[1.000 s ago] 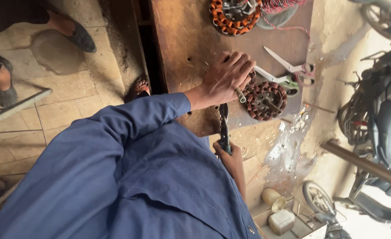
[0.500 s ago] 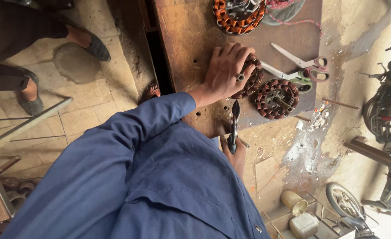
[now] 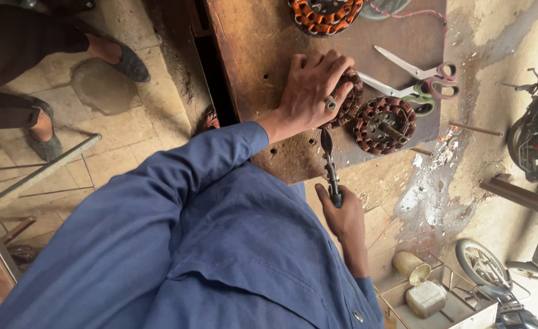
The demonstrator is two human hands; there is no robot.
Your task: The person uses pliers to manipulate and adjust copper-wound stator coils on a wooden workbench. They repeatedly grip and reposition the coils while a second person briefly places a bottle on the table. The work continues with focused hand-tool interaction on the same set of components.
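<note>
Left hand (image 3: 315,91): I see it spread wide over one wound coil (image 3: 347,100).
Right hand (image 3: 342,213): gripping one dark tool (image 3: 329,164).
Bench (image 3: 251,55): three coils — two scissors (image 3: 412,76).

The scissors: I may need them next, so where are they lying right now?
In the head view, the scissors lie on the wooden bench at upper right, just beyond the wound coil and right of the left hand.
</note>
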